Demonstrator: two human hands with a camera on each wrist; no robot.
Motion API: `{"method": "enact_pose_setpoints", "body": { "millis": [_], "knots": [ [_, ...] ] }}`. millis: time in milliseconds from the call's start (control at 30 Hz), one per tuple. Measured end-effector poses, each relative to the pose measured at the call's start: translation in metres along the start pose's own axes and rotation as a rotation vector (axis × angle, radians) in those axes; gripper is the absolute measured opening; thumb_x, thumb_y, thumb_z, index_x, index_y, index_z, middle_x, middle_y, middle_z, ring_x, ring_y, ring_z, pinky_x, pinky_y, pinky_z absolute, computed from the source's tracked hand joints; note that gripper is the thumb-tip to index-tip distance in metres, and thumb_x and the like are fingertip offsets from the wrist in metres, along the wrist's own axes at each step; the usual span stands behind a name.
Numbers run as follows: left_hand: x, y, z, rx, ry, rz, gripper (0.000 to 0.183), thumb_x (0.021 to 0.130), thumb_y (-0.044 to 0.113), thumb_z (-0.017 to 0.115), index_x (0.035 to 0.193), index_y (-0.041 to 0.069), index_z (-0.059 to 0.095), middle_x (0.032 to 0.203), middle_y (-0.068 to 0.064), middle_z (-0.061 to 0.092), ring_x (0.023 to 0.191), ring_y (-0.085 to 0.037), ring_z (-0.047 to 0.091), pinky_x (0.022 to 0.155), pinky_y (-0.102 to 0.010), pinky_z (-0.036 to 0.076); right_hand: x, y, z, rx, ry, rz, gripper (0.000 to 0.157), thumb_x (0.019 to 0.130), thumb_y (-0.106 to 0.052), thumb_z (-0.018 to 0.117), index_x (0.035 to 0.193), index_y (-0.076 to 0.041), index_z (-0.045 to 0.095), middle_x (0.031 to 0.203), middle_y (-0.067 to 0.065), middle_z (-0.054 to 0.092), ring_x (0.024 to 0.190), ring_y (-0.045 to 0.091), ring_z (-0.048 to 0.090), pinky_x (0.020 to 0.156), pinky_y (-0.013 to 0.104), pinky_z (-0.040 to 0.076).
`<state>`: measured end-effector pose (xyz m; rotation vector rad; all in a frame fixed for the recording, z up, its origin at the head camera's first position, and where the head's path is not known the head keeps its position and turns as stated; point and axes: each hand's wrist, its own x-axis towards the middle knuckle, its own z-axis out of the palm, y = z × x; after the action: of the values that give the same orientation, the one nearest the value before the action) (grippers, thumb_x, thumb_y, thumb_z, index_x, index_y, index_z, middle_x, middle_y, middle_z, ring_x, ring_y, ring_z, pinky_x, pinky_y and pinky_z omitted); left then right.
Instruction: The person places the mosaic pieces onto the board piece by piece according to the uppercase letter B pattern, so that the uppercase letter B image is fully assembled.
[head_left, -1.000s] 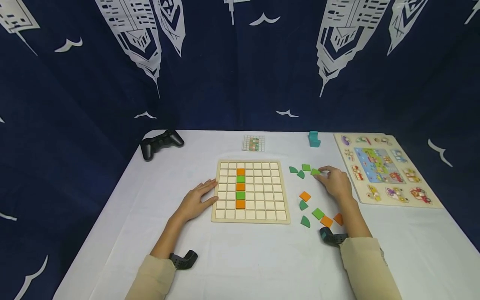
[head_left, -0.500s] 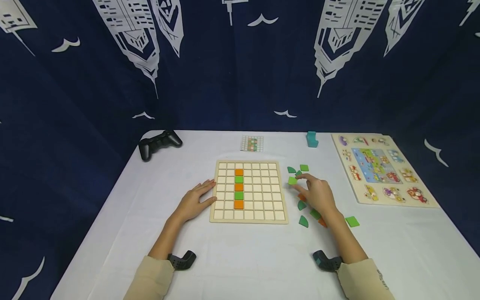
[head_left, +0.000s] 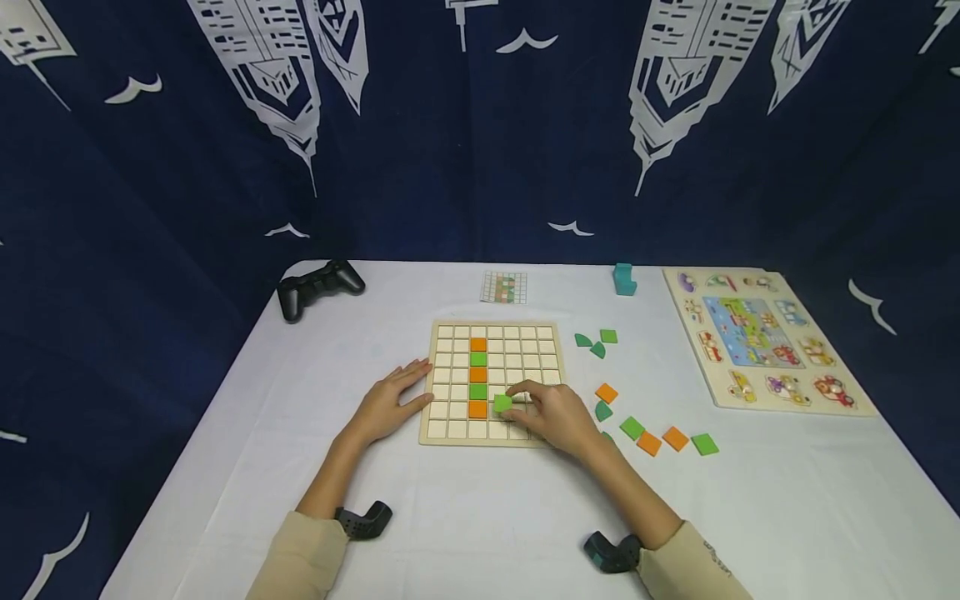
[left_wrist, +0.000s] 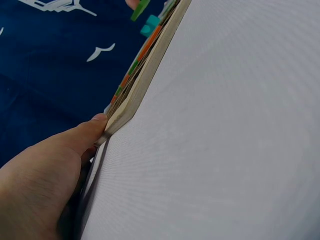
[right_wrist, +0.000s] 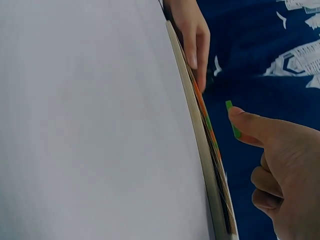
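Observation:
A wooden grid board (head_left: 457, 430) lies on the table with a column of alternating orange and light green square tiles in it. My left hand (head_left: 388, 405) rests flat at the board's left edge, fingers extended; in the left wrist view its thumb (left_wrist: 90, 132) touches the board's side. Between thumb and index finger, my right hand (head_left: 553, 415) pinches a light green square tile (head_left: 502, 403) just above the board, right of the lowest orange tile (head_left: 477, 409). The right wrist view shows this green tile (right_wrist: 233, 120) raised off the board, the other fingers curled.
Loose tiles lie right of the board: orange squares (head_left: 648, 443), green squares (head_left: 705, 444) and dark green quarter-rounds (head_left: 603, 411). Behind it lies a small pattern card (head_left: 504, 287). A game controller (head_left: 321, 288), a teal block (head_left: 624, 279) and a picture puzzle board (head_left: 772, 342) stand farther out.
My right hand has picked up a light green square from the loose tiles and carried it left over the board. Another green square now shows at far right. The left hand has stayed put.

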<state>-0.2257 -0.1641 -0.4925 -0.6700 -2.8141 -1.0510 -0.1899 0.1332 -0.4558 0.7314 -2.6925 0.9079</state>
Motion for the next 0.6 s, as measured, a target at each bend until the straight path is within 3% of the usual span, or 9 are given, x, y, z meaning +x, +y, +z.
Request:
{"method": "enact_pose_setpoints", "body": {
  "millis": [200,400,600],
  "knots": [
    [0.000,-0.001,0.000,0.003,0.004,0.014,0.056,0.089,0.039,0.060,0.136,0.011,0.048,0.142,0.000,0.041,0.133,-0.018,0.032,0.111,-0.037,0.021,0.000,-0.013,0.014,0.024,-0.076,-0.081,0.030,0.075,-0.039,0.075,0.096,-0.018,0.070,0.047,-0.015,0.027,0.044,-0.002,0.019,0.039,0.016,0.020],
    [0.000,-0.001,0.000,0.005,0.007,0.014,0.055,0.089,0.039,0.060,0.136,0.012,0.048,0.142,0.001,0.041,0.132,-0.018,0.032,0.111,-0.037,0.021,0.001,-0.018,0.022,-0.014,-0.108,-0.107,0.030,0.075,-0.041,0.075,0.094,-0.019,0.069,0.049,-0.017,0.036,0.045,-0.003,0.029,0.040,0.016,0.028],
    [0.000,0.000,0.000,0.009,0.007,0.008,0.056,0.089,0.040,0.060,0.136,0.012,0.048,0.142,0.000,0.041,0.133,-0.018,0.032,0.111,-0.037,0.021,0.001,-0.018,0.026,-0.048,-0.117,-0.113,0.030,0.075,-0.041,0.074,0.095,-0.020,0.069,0.050,-0.017,0.036,0.046,-0.001,0.030,0.042,0.017,0.030]
  ]
}}
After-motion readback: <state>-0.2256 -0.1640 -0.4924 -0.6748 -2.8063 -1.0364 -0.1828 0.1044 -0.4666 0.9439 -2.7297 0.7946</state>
